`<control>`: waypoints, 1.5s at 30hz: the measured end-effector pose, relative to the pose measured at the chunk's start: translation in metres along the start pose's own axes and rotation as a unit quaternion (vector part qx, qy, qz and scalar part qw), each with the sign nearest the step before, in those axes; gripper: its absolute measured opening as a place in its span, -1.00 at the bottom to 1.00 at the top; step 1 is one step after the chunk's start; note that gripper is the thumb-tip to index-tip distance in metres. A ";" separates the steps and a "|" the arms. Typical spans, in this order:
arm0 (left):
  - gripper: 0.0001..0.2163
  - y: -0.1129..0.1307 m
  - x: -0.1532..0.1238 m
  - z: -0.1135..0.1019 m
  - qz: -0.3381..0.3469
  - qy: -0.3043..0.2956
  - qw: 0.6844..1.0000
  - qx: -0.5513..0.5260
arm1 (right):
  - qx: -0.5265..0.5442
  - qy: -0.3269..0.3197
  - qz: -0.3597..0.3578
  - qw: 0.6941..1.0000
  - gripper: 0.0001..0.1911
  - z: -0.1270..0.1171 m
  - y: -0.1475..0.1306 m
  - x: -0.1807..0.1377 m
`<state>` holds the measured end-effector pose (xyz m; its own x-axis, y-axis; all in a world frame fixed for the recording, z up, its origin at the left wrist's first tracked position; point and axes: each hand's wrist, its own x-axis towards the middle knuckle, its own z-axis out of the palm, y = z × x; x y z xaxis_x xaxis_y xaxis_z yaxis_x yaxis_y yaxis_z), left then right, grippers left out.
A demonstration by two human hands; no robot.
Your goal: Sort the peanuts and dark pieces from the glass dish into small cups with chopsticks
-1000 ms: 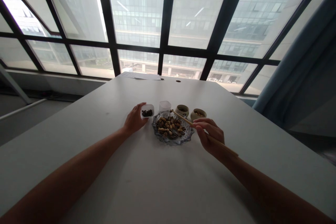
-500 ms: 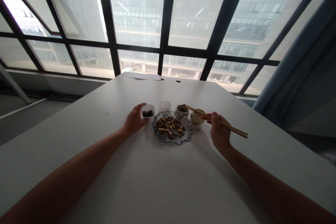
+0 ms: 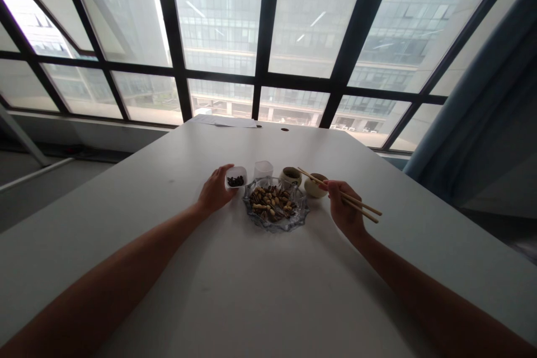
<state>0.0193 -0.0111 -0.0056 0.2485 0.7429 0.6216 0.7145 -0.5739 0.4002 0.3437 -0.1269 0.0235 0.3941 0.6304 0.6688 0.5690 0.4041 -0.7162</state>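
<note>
My left hand is closed around the left side of a small clear plastic container, which has dark seeds in it. In my right hand is a pair of chopsticks, held slantwise with the tips up and to the left, over the two pale cups. A scalloped glass bowl stands between my hands, holding a mix of peanuts and striped sunflower seeds. Behind it are a second clear container and a pale cup. Another pale cup sits beside my right fingers.
The white table reaches to a wall of windows with dark frames. Papers and a round hole are at its far edge. A blue curtain hangs on the right.
My right hand has shifted slightly left, and the chopsticks' back ends have moved left and spread apart. Their tips are now a little further right. My left hand stays on the container.
</note>
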 end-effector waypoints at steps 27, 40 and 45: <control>-0.28 0.003 0.001 -0.002 -0.092 -0.043 0.995 0.009 | -0.006 -0.150 -0.122 0.981 -0.62 0.003 -0.037 -0.024; -0.26 0.004 0.002 -0.003 -0.088 -0.053 0.995 0.012 | 0.013 -0.173 -0.158 0.972 -0.68 0.019 -0.031 -0.028; -0.26 0.003 0.001 -0.004 -0.087 -0.062 0.994 0.013 | 0.064 -0.076 0.004 0.995 -0.55 0.016 -0.020 -0.028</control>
<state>0.0196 -0.0131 -0.0011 0.1982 0.8678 0.4557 0.7705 -0.4253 0.4748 0.3100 -0.1420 0.0157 0.2790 0.7224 0.6327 0.4668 0.4737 -0.7468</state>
